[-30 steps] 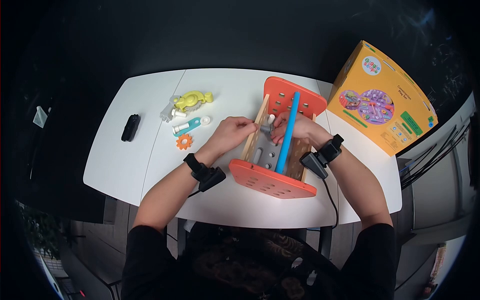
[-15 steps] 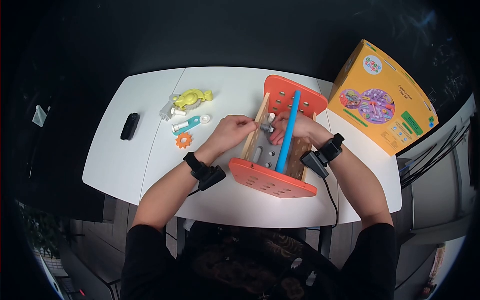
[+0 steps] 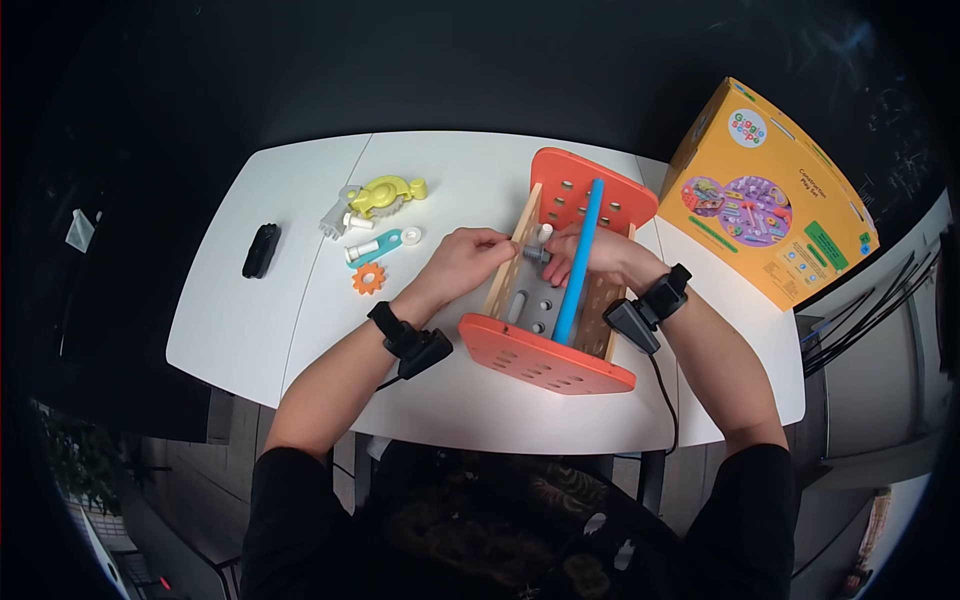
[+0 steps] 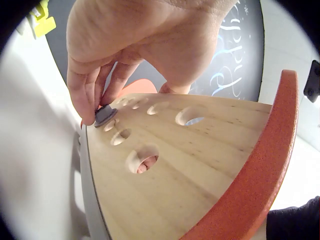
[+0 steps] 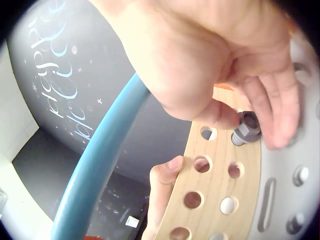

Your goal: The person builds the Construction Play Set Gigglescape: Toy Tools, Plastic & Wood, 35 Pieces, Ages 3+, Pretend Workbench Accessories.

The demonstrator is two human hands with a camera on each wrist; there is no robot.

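A toy toolbox has orange end panels (image 3: 545, 358), wooden sides (image 4: 165, 145) full of holes and a blue bar handle (image 3: 578, 262). A grey bolt passes through its left wooden side; the bolt's head (image 4: 104, 115) sits outside, and a hexagonal nut (image 5: 248, 127) is on the threaded end inside. My left hand (image 3: 464, 266) holds the bolt's head with its fingertips, thumb over the panel's top edge. Reaching under the handle, my right hand (image 3: 597, 254) has thumb and fingers around the nut. A white peg (image 3: 545, 232) stands close by inside the box.
Left of the toolbox lie a yellow-green toy saw (image 3: 385, 196), a teal toy piece (image 3: 374, 250) with white fasteners and an orange gear (image 3: 368, 279). A black object (image 3: 261, 251) lies farther left. A yellow play-set box (image 3: 765, 195) stands at the back right.
The fingers of my right hand have shifted around the nut, which shows more plainly now. My left hand stays at the wooden side.
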